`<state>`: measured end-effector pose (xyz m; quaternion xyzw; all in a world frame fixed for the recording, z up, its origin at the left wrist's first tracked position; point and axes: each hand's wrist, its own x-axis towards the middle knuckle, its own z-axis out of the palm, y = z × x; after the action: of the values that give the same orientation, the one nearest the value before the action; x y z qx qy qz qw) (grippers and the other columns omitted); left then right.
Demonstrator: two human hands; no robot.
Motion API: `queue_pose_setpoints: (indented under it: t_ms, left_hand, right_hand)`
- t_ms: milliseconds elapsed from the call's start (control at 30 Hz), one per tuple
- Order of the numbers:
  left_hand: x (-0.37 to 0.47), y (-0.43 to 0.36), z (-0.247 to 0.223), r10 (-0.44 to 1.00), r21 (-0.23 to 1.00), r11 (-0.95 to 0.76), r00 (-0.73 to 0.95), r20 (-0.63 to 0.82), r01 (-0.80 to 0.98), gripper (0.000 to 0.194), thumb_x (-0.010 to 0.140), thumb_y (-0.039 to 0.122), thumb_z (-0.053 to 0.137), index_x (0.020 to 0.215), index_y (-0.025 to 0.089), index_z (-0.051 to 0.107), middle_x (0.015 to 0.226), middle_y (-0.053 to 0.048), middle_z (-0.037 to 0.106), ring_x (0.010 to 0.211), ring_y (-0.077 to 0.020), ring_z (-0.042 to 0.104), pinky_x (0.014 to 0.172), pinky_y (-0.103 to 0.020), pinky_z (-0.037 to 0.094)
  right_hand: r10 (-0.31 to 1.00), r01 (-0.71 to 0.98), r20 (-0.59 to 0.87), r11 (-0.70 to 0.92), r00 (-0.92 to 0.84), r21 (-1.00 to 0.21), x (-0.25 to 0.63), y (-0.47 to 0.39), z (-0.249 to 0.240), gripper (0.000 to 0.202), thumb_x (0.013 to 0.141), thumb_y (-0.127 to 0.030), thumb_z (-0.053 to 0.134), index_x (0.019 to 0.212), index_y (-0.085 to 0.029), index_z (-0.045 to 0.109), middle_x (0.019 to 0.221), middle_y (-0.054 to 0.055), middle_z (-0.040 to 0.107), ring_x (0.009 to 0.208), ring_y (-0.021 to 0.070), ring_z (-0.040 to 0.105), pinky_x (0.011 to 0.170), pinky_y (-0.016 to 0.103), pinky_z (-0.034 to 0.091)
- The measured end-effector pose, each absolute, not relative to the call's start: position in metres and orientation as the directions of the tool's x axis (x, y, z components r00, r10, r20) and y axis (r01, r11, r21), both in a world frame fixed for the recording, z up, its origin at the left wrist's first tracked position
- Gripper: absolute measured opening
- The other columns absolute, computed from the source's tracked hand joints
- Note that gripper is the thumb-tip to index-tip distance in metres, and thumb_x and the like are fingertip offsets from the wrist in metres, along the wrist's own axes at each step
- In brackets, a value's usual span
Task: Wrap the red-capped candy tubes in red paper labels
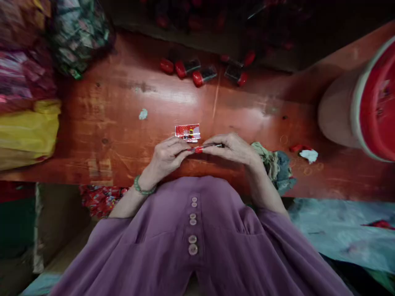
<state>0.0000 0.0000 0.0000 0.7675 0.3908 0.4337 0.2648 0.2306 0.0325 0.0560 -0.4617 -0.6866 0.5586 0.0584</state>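
Note:
My left hand [169,153] and my right hand [232,148] meet over the near edge of the red-brown table. Between them they pinch a slim red item [199,149] with a dark, shiny end, too small to identify. My left fingers grip its left end; my right fingers close around the other. Just beyond my fingertips lie glossy red printed wrappers [187,130] with a yellow and black picture, loosely overlapping. Farther back rest several small pieces with rounded red ends and clear or dark bodies [199,78].
Bags of wrappers [78,37] and a yellow bag [27,131] crowd the left. A crumpled cloth [274,164] sits beside my right forearm, near rubber bands [307,171] and a white scrap [309,155]. A large red-topped bucket [342,107] stands at the right.

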Motion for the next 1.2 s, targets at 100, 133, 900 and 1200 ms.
queue_pose_setpoints:
  t_ms: [100, 133, 900, 1200]
  left_hand:
    - [0.002, -0.003, -0.002, 0.846, 0.788, -0.519, 0.333, 0.416, 0.333, 0.015, 0.087, 0.031, 0.070, 0.091, 0.017, 0.075, 0.083, -0.004, 0.077, 0.074, -0.0130, 0.072, 0.071, -0.023, 0.059]
    - [0.003, -0.003, -0.002, 0.852, 0.805, -0.502, 0.340, 0.398, 0.317, 0.016, 0.087, 0.032, 0.070, 0.092, 0.018, 0.075, 0.084, -0.004, 0.078, 0.075, -0.0134, 0.073, 0.072, -0.024, 0.059]
    - [0.010, 0.007, 0.001, 0.918, 0.992, -0.097, 0.393, 0.059, 0.078, 0.014, 0.083, 0.033, 0.072, 0.084, 0.021, 0.079, 0.081, -0.004, 0.079, 0.073, -0.0152, 0.073, 0.070, -0.025, 0.059]
    - [0.001, -0.010, 0.005, 0.900, 0.984, 0.158, 0.399, -0.175, 0.077, 0.037, 0.092, 0.048, 0.057, 0.102, 0.018, 0.076, 0.103, -0.009, 0.078, 0.090, -0.0186, 0.073, 0.081, -0.030, 0.057]
  right_hand:
    - [0.686, 0.567, -0.444, -0.056, -0.576, -0.822, 0.233, 0.032, 0.054, 0.044, 0.090, -0.056, 0.058, 0.105, -0.019, 0.077, 0.100, 0.003, 0.078, 0.090, 0.0204, 0.072, 0.080, 0.027, 0.048]
    - [0.681, 0.566, -0.447, -0.057, -0.580, -0.822, 0.233, 0.032, 0.053, 0.044, 0.090, -0.056, 0.057, 0.105, -0.020, 0.077, 0.099, 0.003, 0.078, 0.089, 0.0201, 0.072, 0.079, 0.028, 0.048]
    - [0.597, 0.598, -0.399, 0.172, -0.696, -0.783, 0.233, 0.039, 0.060, 0.049, 0.093, -0.059, 0.053, 0.096, -0.017, 0.078, 0.081, 0.005, 0.076, 0.067, 0.0129, 0.063, 0.063, 0.025, 0.037]
    - [0.564, 0.538, -0.431, 0.028, -0.704, -0.842, 0.222, 0.032, 0.046, 0.045, 0.091, -0.052, 0.056, 0.089, -0.013, 0.077, 0.069, -0.001, 0.067, 0.062, 0.0102, 0.053, 0.060, 0.023, 0.035]
